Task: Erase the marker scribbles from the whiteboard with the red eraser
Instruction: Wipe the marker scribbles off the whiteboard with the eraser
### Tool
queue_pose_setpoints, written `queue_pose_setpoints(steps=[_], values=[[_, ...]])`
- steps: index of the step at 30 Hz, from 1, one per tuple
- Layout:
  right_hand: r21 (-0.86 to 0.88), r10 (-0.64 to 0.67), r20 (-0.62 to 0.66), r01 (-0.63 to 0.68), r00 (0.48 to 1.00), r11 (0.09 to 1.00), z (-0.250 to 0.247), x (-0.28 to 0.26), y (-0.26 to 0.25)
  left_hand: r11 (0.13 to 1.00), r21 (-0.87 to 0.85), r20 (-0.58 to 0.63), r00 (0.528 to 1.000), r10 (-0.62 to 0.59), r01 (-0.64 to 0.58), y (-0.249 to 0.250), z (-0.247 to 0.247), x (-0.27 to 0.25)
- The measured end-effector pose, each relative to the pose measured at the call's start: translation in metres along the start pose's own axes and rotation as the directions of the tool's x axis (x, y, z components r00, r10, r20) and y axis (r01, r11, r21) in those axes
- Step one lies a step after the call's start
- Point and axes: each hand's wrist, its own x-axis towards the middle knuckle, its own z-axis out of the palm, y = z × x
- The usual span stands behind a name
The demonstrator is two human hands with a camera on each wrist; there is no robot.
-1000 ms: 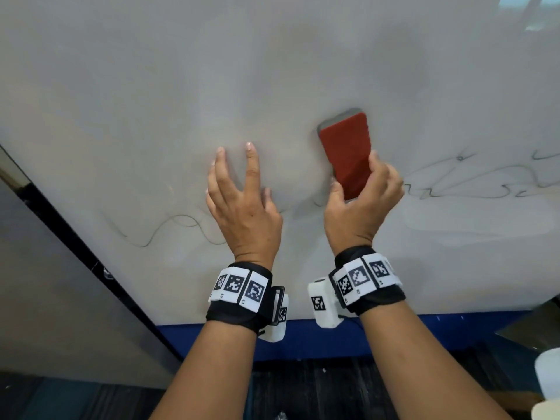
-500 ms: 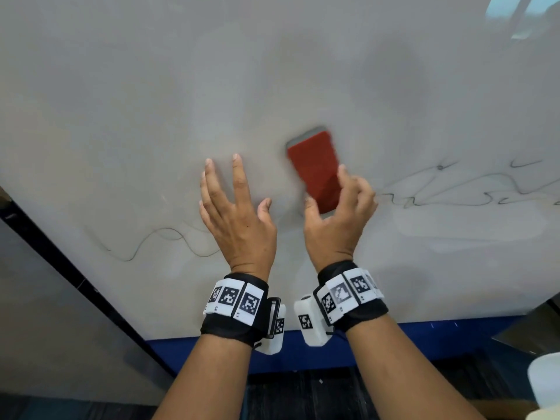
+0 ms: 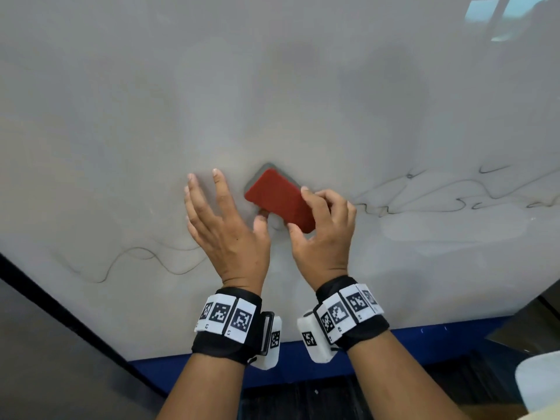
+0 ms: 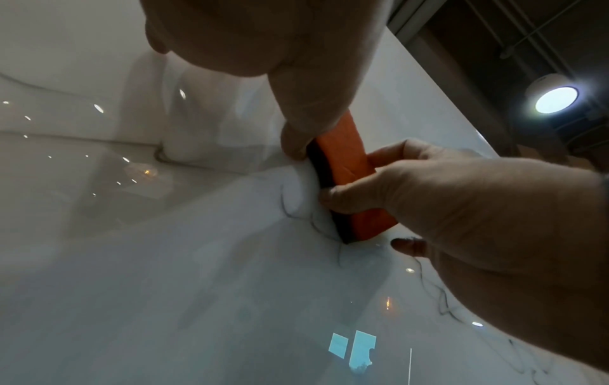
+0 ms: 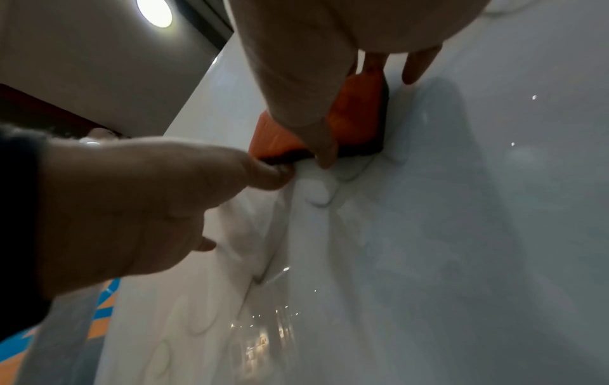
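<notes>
The red eraser [image 3: 280, 201] lies tilted on the whiteboard [image 3: 272, 86], its top end pointing up-left. My right hand [image 3: 303, 212] grips its lower end, thumb on one long edge and fingers on the other. My left hand [image 3: 239, 198] lies flat on the board just left of it with fingers spread, and its thumb [image 3: 260, 221] touches the eraser's lower-left edge. A thin scribble [image 3: 136, 262] runs left of the left hand, and denser scribbles [image 3: 454, 195] run to the right. The left wrist view has the eraser [image 4: 349, 156] on its dark felt, with a small squiggle [image 4: 286, 208] beside it.
A blue frame strip [image 3: 424, 341] runs along the board's lower edge. A black edge [image 3: 60, 313] bounds the board at the lower left. A white object [image 3: 539, 386] sits at the bottom right. Window light reflects at the board's top right.
The eraser has swung from nearly upright to tilted up-left and slid left towards the left hand. The left thumb now touches its edge. The right hand keeps its grip.
</notes>
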Motion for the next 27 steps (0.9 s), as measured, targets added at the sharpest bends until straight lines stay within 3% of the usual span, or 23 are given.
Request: queue_pose_setpoints(steps=[2, 4, 6, 8, 12, 17, 19, 23, 25, 27], values=[[-0.010, 0.013, -0.057, -0.014, 0.998, 1.000, -0.009, 0.013, 0.011, 1.000, -0.007, -0.016, 1.000, -0.014, 0.014, 0.004, 0.000, 0.000], [0.052, 0.131, -0.210, -0.122, 0.969, 0.991, -0.017, 0.029, 0.023, 1.000, -0.015, -0.025, 0.999, -0.024, 0.024, 0.011, 0.000, 0.000], [0.098, 0.199, -0.266, -0.179, 0.943, 0.979, -0.019, 0.034, 0.027, 1.000, -0.013, -0.031, 1.000, -0.002, 0.002, 0.022, 0.001, -0.001], [0.072, 0.167, -0.213, -0.155, 0.963, 0.985, -0.016, 0.023, 0.022, 0.998, 0.001, -0.038, 0.997, 0.061, -0.061, 0.031, 0.004, -0.003], [-0.005, -0.017, 0.028, 0.017, 0.999, 1.000, -0.019, -0.004, 0.030, 0.996, 0.006, -0.007, 0.996, 0.085, -0.085, 0.040, 0.008, -0.009], [0.075, 0.200, -0.223, -0.187, 0.954, 0.979, -0.036, 0.022, 0.060, 0.999, 0.010, 0.006, 0.999, 0.052, -0.052, 0.049, 0.014, -0.013], [0.078, 0.184, -0.207, -0.171, 0.961, 0.982, -0.037, 0.023, 0.056, 0.999, 0.016, 0.017, 0.999, 0.031, -0.031, 0.053, 0.017, -0.015], [0.018, 0.003, -0.040, -0.003, 0.999, 1.000, -0.047, 0.020, 0.059, 1.000, -0.018, -0.011, 1.000, -0.010, 0.010, 0.064, 0.020, -0.017], [0.025, 0.020, -0.113, -0.017, 0.993, 1.000, -0.056, 0.031, 0.074, 0.999, -0.031, -0.028, 0.999, -0.028, 0.027, 0.070, 0.021, -0.018], [0.119, 0.160, -0.257, -0.133, 0.953, 0.984, -0.065, 0.044, 0.086, 1.000, -0.030, -0.041, 0.999, -0.004, 0.003, 0.076, 0.023, -0.019]])
